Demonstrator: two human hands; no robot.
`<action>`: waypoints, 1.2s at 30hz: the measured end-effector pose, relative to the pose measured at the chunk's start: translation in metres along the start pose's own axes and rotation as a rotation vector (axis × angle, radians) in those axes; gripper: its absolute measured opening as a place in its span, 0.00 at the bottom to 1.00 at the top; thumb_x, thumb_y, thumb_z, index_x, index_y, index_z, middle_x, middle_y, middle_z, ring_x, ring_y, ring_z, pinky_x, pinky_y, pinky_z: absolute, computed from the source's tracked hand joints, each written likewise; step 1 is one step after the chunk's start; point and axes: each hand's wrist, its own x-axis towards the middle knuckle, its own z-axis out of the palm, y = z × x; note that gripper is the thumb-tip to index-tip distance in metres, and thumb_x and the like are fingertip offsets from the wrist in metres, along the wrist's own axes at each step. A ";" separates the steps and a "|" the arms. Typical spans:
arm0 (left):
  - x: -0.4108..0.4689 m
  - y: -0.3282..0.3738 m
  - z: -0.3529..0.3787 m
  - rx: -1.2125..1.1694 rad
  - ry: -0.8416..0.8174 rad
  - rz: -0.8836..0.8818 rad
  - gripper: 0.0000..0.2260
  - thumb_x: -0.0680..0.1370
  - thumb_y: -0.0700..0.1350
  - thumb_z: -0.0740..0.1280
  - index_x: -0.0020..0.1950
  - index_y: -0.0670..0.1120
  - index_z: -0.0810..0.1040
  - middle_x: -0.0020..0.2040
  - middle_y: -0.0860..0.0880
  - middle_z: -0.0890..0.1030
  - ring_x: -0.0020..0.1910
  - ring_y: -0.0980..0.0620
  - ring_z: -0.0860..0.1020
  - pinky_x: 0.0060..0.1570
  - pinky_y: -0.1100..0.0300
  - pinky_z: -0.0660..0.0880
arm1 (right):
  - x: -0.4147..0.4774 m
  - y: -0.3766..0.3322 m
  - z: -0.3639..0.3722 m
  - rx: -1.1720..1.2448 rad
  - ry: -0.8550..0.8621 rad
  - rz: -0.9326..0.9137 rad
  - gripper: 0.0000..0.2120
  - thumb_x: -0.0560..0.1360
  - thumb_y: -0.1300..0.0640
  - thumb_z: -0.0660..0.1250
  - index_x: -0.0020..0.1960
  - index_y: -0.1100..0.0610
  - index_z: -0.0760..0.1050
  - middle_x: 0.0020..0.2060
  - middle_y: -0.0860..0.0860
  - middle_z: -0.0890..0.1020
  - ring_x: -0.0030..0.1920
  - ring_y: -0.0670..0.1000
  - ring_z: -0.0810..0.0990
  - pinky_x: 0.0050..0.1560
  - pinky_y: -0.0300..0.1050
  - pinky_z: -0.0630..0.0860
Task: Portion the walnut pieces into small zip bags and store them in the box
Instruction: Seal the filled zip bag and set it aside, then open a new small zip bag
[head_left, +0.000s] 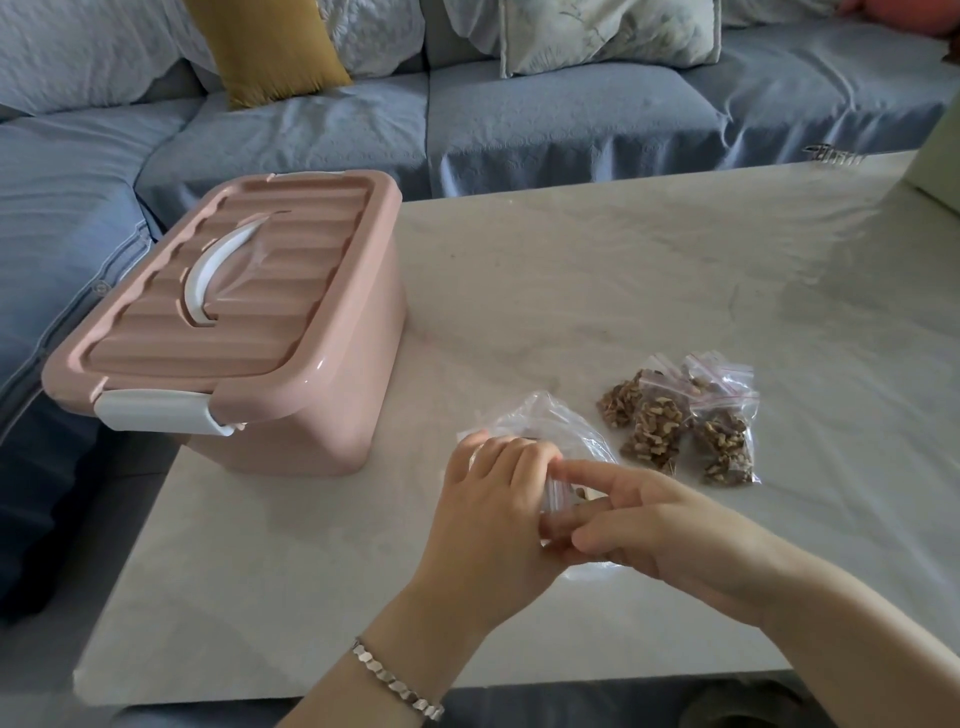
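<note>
A small clear zip bag with a red seal stripe (560, 492) is held above the near middle of the pale marbled tabletop (571, 270), and a few walnut pieces (579, 493) can be seen inside it. It is gripped by the left hand (493, 499), whose fingers are curled over its top, and pinched from below by the thumb and lower fingers of the right hand (660, 530), whose forefinger is stretched out straight. A crumpled clear plastic bag (550, 415) is seen behind and under the hands. Three filled zip bags of walnut pieces (675, 421) are laid touching one another just to the right. A pink plastic storage box with a white handle and clasp (234, 322), lid closed, is stood on the left of the tabletop. A silver bracelet (400, 680) is worn on the left wrist.
</note>
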 end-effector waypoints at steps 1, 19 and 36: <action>0.000 0.000 0.000 0.008 0.015 0.001 0.27 0.62 0.62 0.74 0.51 0.48 0.69 0.44 0.54 0.79 0.47 0.54 0.76 0.57 0.54 0.68 | 0.000 -0.001 -0.001 0.012 -0.013 -0.011 0.24 0.65 0.66 0.60 0.57 0.50 0.78 0.54 0.62 0.81 0.56 0.57 0.79 0.60 0.43 0.75; -0.017 -0.033 -0.012 -0.361 -0.116 -0.973 0.15 0.68 0.55 0.72 0.45 0.49 0.72 0.44 0.54 0.77 0.43 0.57 0.75 0.40 0.62 0.67 | 0.000 0.080 -0.059 -1.253 0.626 0.216 0.18 0.75 0.43 0.62 0.63 0.47 0.71 0.55 0.47 0.73 0.59 0.48 0.70 0.52 0.39 0.70; -0.038 -0.027 -0.001 -0.291 -0.509 -0.928 0.09 0.69 0.44 0.67 0.42 0.51 0.67 0.38 0.53 0.77 0.37 0.55 0.75 0.32 0.62 0.67 | 0.011 0.081 -0.080 -1.493 0.540 0.271 0.07 0.76 0.46 0.60 0.48 0.49 0.69 0.50 0.47 0.76 0.57 0.50 0.71 0.52 0.41 0.66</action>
